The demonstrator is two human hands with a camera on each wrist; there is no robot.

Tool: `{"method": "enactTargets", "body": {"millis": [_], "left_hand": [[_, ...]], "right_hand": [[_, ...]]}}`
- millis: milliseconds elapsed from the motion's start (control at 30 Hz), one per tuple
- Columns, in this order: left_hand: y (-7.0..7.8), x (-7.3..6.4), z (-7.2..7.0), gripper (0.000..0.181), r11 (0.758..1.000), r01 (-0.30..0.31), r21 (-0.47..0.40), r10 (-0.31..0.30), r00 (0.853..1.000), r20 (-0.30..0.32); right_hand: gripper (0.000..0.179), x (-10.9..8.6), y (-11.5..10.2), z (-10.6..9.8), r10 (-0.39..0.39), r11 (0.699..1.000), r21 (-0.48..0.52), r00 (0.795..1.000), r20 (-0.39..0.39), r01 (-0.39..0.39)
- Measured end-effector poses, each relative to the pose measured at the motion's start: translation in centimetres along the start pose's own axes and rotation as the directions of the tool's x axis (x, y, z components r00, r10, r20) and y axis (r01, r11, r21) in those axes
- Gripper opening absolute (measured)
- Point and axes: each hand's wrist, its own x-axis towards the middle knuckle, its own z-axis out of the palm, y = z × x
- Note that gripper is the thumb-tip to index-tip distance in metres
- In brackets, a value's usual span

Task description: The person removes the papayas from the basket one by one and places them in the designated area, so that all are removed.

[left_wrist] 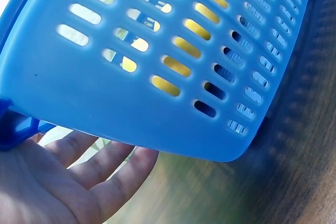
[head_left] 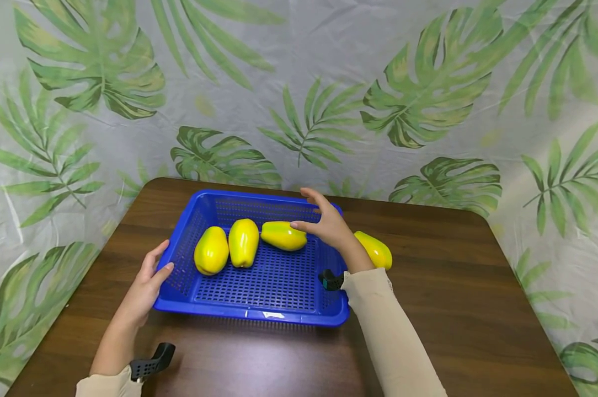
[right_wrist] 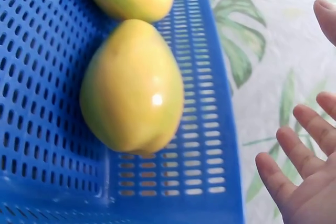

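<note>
A blue perforated plastic basket (head_left: 254,314) stands on the brown table, with three yellow-green papayas inside: the left one (head_left: 211,251), the middle one (head_left: 244,242) and the right one (head_left: 283,236), which lies sideways. At the basket's left side, my left hand (head_left: 144,284) holds the rim, thumb on top; in the left wrist view its fingers (left_wrist: 113,182) pass behind the blue wall. My right hand (head_left: 329,223) is over the basket's back right corner, fingers spread and holding nothing. Another papaya (head_left: 375,251) lies on the table right of the basket, partly hidden by my right forearm.
The wooden table (head_left: 453,309) extends to the right and in front of the basket. Behind its far edge hangs a pale cloth (head_left: 319,55) printed with green leaves. Each wrist wears a black camera mount, the left one (head_left: 152,361) low over the table.
</note>
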Motion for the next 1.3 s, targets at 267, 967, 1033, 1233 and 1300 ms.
{"method": "enactTargets", "body": {"millis": [267, 967, 1033, 1233, 1300], "left_hand": [[-0.1, 0.1, 0.0, 0.059, 1.0, 0.0, -0.008, 0.0, 1.0, 0.002], [0.1, 0.1, 0.0, 0.059, 1.0, 0.002, -0.006, -0.002, 1.0, 0.001], [0.0, 0.1, 0.0, 0.059, 1.0, 0.001, -0.006, -0.001, 1.0, 0.0], [0.0, 0.1, 0.0, 0.059, 1.0, 0.001, -0.007, -0.001, 1.0, -0.001], [0.0, 0.1, 0.0, 0.059, 1.0, -0.003, -0.007, 0.003, 1.0, -0.002]], "right_hand": [[0.078, 1.5, 2.3, 1.5, 0.08, 0.995, -0.067, 0.993, 0.091, -0.074], [0.075, 3.4, 5.1, 3.2, 0.202, 0.97, -0.18, 0.957, 0.21, -0.165], [0.074, 3.5, 5.2, 3.2, 0.207, 0.967, -0.195, 0.954, 0.216, -0.166], [0.069, 3.6, 5.5, 3.5, 0.209, 0.96, -0.236, 0.949, 0.237, -0.152], [0.068, 3.6, 5.5, 3.5, 0.213, 0.958, -0.243, 0.949, 0.235, -0.154]]}}
